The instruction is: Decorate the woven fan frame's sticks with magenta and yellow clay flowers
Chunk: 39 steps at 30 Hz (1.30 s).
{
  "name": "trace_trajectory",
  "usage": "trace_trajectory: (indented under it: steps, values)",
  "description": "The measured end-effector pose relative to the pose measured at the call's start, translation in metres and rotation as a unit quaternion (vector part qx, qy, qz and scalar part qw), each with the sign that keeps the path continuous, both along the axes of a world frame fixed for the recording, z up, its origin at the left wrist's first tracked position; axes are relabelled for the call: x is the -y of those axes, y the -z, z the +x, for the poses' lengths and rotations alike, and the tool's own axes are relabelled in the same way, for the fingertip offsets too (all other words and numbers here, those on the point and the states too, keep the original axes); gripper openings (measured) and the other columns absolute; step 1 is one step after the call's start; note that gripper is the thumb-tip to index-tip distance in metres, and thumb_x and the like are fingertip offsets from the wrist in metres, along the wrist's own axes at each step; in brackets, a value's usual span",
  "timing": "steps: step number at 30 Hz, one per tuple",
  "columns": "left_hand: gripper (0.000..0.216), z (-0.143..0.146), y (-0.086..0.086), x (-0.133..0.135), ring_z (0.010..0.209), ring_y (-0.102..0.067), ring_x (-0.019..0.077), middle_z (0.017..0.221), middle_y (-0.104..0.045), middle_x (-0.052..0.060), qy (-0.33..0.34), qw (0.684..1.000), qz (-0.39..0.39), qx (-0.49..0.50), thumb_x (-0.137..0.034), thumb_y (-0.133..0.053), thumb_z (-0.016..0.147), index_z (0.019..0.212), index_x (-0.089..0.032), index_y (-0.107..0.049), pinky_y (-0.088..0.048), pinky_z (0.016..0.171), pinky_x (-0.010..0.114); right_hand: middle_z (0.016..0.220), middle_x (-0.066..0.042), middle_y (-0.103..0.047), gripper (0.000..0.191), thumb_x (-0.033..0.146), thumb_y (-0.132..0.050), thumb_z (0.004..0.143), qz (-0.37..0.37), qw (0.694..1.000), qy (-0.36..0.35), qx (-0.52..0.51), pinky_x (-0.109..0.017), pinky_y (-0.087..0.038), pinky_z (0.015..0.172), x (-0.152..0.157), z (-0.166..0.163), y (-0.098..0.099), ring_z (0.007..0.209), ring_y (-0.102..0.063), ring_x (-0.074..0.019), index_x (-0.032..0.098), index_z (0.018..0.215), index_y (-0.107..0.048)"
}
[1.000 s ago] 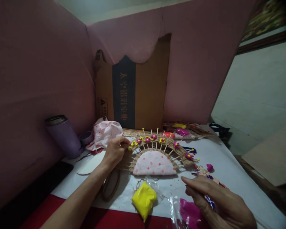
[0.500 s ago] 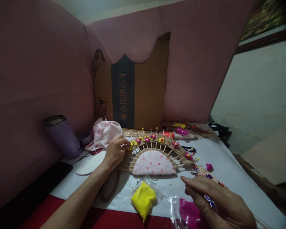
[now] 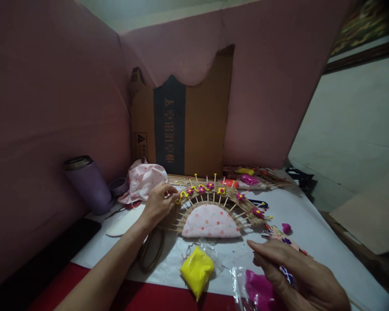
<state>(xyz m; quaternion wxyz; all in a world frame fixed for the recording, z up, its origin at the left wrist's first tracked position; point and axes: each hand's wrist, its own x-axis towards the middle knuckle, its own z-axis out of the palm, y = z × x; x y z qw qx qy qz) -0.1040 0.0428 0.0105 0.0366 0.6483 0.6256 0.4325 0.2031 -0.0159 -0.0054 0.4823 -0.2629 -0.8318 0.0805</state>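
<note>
A woven twine half-round piece with thin sticks lies across the white-covered table. Its inner half circle is dotted pink cloth. Magenta and yellow clay flowers run along the outer band. At the band's left end, my left hand is closed in a pinch on the tip of a wavy yellow clay strand. Lower right, my right hand hovers above a bag of magenta clay, thumb and fingers brought together; whatever they hold is hidden. A yellow clay packet lies before the woven piece.
A purple tumbler stands at the left beside a roll of tape and crumpled dotted cloth. Scissors handles stick out under my left forearm. Cardboard leans at the back. More clay packets lie behind right.
The whole view has shifted slightly, so things appear a little further right. Both hands keep nearly the same pose, the left still pinching at the yellow strand.
</note>
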Motion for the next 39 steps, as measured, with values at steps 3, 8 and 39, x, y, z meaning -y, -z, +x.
trace_trajectory:
  steps: [3, 8, 39]
  values:
    - [0.010, -0.006, -0.005, 0.001, 0.060, -0.051, 0.0134, 0.064, -0.056, -0.001, -0.036, 0.999, -0.011, 0.029, -0.021, -0.058, 0.072, 0.078, -0.015, -0.064, -0.038, 0.058, 0.025, 0.079, 0.003, -0.069, 0.040, 0.007, -0.051, 0.080, -0.005, 1.000, 0.000, 0.004, -0.019, -0.054, 0.066, 0.000, 0.000, 0.000, 0.071, -0.067, -0.0124, 0.031, 0.112, -0.054]
    - [0.045, -0.008, -0.001, 0.002, 0.054, -0.054, 0.0128, 0.061, -0.059, -0.003, -0.032, 0.995, -0.052, 0.075, -0.020, -0.064, 0.063, 0.108, -0.015, -0.059, -0.039, 0.052, 0.023, 0.083, 0.002, -0.070, 0.038, 0.010, -0.051, 0.080, -0.005, 1.000, 0.025, 0.008, -0.019, -0.054, 0.063, 0.001, 0.001, 0.003, 0.075, -0.067, -0.0144, 0.032, 0.111, -0.055]
    - [0.052, -0.020, -0.007, -0.001, 0.058, -0.062, 0.0133, 0.069, -0.059, -0.002, 0.020, 0.904, -0.171, 0.391, -0.015, -0.064, 0.065, 0.113, -0.012, -0.046, -0.045, 0.053, 0.024, 0.061, 0.000, -0.045, 0.016, 0.012, -0.039, 0.062, -0.588, 0.785, -0.167, -0.100, -0.018, -0.024, 0.037, -0.067, -0.114, -0.063, 0.045, -0.034, -0.0068, 0.015, 0.072, -0.051]
